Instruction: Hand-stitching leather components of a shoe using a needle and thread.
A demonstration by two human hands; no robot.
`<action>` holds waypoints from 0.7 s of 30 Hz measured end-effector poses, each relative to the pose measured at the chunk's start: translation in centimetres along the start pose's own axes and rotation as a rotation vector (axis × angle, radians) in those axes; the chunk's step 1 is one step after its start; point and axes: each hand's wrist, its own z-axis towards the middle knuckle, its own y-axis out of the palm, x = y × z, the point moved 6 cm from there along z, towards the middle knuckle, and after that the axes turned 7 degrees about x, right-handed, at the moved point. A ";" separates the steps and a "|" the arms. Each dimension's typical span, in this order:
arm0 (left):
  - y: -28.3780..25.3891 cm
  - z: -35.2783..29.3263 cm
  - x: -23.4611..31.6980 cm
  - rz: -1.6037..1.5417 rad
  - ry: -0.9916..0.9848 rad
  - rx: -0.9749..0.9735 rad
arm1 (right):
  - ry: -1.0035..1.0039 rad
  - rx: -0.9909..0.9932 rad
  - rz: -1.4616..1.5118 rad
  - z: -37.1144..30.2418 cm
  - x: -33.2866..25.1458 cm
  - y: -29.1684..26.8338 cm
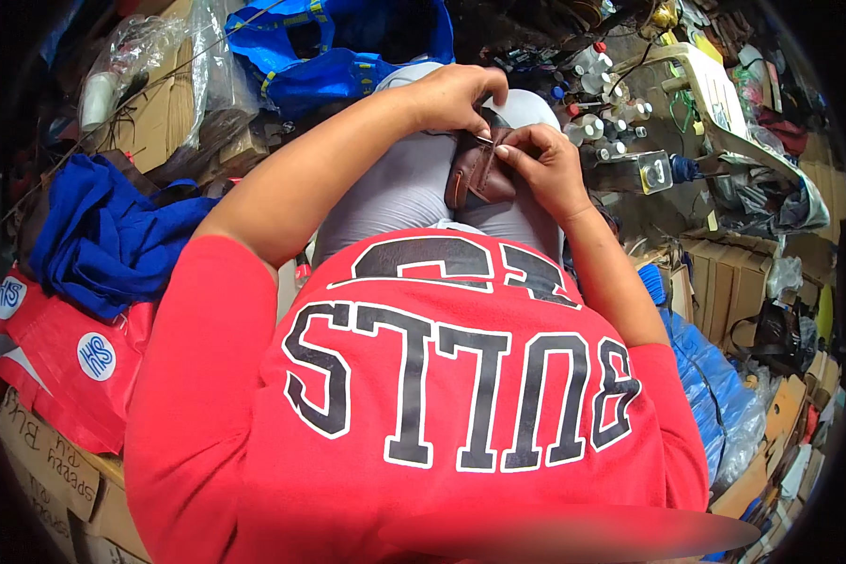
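Note:
A brown leather shoe (pixel 479 177) with visible seams rests on my lap between my thighs, its rounded end toward me. My left hand (pixel 453 99) bends over its far end, fingers curled and thumb close to the leather. What those fingers grip is partly hidden; a thin pale line shows by the thumb. From the right, my right hand (pixel 543 162) pinches at the top of the shoe with thumb and forefinger. The two hands are a short way apart, and a dark part of the shoe shows between them.
Ahead is a blue bag (pixel 348 70). Several small bottles (pixel 611 122) and a clear square bottle (pixel 644 174) stand at the right, near a worn white chair (pixel 710 89). Blue cloth (pixel 122 230) and a red bag (pixel 75 362) lie left; cardboard (pixel 724 282) is piled right.

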 end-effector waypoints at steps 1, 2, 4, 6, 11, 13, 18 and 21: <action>-0.8 -0.6 0.4 -0.011 0.051 0.126 | -0.075 0.035 -0.070 -0.2 -0.9 -0.2; -0.8 -1.5 0.5 0.014 0.071 0.231 | -0.154 0.035 -0.152 -0.6 -1.9 -0.6; -1.2 -3.5 0.3 0.058 0.094 0.249 | -0.135 0.019 -0.120 -1.0 -1.7 -1.1; -1.7 -5.2 1.1 0.094 0.122 0.267 | -0.124 -0.030 -0.160 -1.3 -1.4 -1.3; -2.4 -6.7 2.2 -0.069 -0.070 0.306 | -0.033 -0.141 -0.121 -0.3 0.5 -1.5; -2.4 -6.4 2.3 0.039 0.056 0.354 | -0.037 -0.206 -0.045 0.1 0.9 -1.3; -2.2 -6.2 2.9 0.157 0.170 0.386 | -0.011 -0.237 -0.020 0.7 1.7 -1.2; -2.2 -6.1 2.8 0.157 0.131 0.353 | -0.032 -0.242 -0.040 0.8 1.8 -1.2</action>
